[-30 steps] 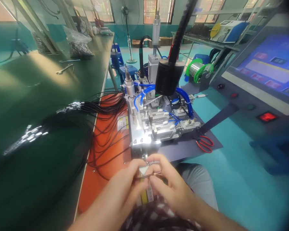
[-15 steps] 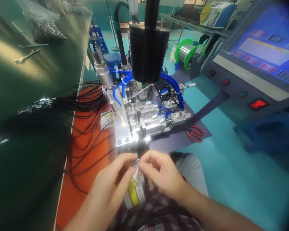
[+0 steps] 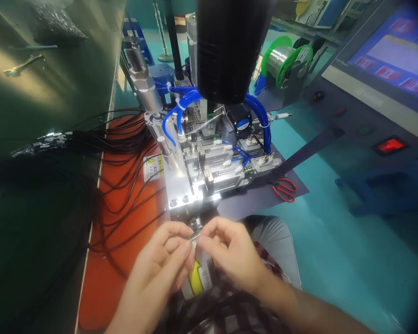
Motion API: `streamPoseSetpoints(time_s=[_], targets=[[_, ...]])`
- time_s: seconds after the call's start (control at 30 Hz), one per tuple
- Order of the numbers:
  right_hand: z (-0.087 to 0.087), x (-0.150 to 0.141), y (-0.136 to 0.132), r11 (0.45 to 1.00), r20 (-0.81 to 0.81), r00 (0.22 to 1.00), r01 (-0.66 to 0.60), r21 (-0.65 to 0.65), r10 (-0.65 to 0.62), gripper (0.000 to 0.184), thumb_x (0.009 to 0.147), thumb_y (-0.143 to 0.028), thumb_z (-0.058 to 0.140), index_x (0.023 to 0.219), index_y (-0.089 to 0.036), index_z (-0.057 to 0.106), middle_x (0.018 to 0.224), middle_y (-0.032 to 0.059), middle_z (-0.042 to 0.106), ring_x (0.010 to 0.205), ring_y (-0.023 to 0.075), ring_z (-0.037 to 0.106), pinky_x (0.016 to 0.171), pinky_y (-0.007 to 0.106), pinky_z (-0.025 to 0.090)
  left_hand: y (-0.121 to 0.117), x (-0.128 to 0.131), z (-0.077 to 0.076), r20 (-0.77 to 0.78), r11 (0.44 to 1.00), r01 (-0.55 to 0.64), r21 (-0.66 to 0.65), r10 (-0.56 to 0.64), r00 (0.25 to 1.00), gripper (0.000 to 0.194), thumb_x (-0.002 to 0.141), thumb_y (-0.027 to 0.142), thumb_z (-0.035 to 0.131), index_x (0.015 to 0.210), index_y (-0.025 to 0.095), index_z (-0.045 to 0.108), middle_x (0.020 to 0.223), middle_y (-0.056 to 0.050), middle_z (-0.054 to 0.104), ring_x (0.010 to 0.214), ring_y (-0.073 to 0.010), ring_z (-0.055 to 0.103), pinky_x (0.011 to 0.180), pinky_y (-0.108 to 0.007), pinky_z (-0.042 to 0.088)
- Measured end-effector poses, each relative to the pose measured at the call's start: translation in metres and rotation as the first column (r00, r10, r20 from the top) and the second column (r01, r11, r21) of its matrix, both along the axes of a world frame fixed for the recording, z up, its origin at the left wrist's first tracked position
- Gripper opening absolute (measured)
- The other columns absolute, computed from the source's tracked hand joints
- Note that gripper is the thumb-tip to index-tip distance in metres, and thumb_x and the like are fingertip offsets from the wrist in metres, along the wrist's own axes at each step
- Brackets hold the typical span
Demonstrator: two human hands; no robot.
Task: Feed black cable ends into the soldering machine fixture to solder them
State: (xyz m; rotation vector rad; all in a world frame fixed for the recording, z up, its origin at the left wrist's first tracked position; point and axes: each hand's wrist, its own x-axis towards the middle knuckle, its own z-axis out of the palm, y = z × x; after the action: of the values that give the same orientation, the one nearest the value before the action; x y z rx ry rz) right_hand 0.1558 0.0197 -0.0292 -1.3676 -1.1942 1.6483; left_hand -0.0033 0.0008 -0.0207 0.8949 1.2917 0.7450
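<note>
A small shiny metal piece (image 3: 195, 238) shows between my two hands, too small to name. The right thumb and forefinger of my right hand (image 3: 233, 253) are pinched on its right end. My left hand (image 3: 160, 264) is closed at its left end, thumb tip against the piece; the grip of its other fingers is partly hidden. Just beyond the fingertips is a small metal fixture (image 3: 196, 223) at the front of the bench machine (image 3: 181, 185). Below the hands lies a label with a yellow arrow (image 3: 196, 278).
Black cables (image 3: 125, 144) with metal ends run across the orange surface (image 3: 125, 260) to the dark green table (image 3: 48, 232). Red-handled pliers (image 3: 285, 189) lie right of the machine. A black nozzle (image 3: 231, 55) hangs overhead. A wire spool (image 3: 278, 60) and control panel (image 3: 386, 93) stand right.
My left fingers have closed in toward the right fingertips, and the small metal piece now shows between them. The camera view has shifted slightly, with the nozzle looming larger.
</note>
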Motion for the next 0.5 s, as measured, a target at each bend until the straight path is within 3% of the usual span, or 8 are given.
streamPoseSetpoints(time_s=[0.17,0.27,0.37,0.5], targets=[[0.005,-0.003,-0.009,0.980,0.184,0.983,-0.032,0.199,-0.005,0.016,0.083,-0.021,0.059,0.067,-0.017,0.060,0.057,-0.0039,0.057,0.049,0.0081,0.040,0.050,0.023,0.033,-0.005,0.000,0.003,-0.045,0.997,-0.065,0.036,0.066,0.997,0.031,0.087,0.052,0.062,0.095,0.023,0.056,0.061,0.006,0.052,0.048,-0.0084,0.042,0.046,-0.019,0.036],[0.005,0.005,-0.005,0.979,0.202,0.977,-0.101,0.179,0.064,0.006,0.080,-0.022,0.064,0.076,-0.017,0.063,0.056,-0.0067,0.050,0.047,0.0079,0.037,0.047,0.022,0.031,-0.008,0.001,0.005,-0.027,0.998,-0.035,0.051,0.036,0.999,0.033,0.087,0.051,0.063,0.104,0.024,0.055,0.063,0.006,0.055,0.046,-0.0078,0.043,0.043,-0.017,0.033],[0.005,0.015,0.001,0.979,0.188,0.979,-0.107,0.173,0.074,0.013,0.077,-0.025,0.069,0.087,-0.018,0.066,0.057,-0.0084,0.046,0.048,0.0078,0.038,0.047,0.021,0.033,-0.011,0.005,0.005,-0.090,0.993,-0.045,0.105,0.055,0.994,0.032,0.087,0.048,0.063,0.108,0.024,0.055,0.064,0.005,0.059,0.050,-0.0098,0.051,0.044,-0.017,0.037],[0.004,0.019,0.003,0.988,0.136,0.989,-0.083,0.129,0.066,0.010,0.079,-0.027,0.067,0.083,-0.018,0.065,0.055,-0.0084,0.043,0.048,0.0082,0.038,0.047,0.021,0.032,-0.013,0.007,0.002,-0.175,0.984,-0.020,0.179,0.052,0.983,0.024,0.088,0.044,0.061,0.103,0.025,0.057,0.066,0.004,0.065,0.055,-0.0119,0.060,0.049,-0.017,0.046]])
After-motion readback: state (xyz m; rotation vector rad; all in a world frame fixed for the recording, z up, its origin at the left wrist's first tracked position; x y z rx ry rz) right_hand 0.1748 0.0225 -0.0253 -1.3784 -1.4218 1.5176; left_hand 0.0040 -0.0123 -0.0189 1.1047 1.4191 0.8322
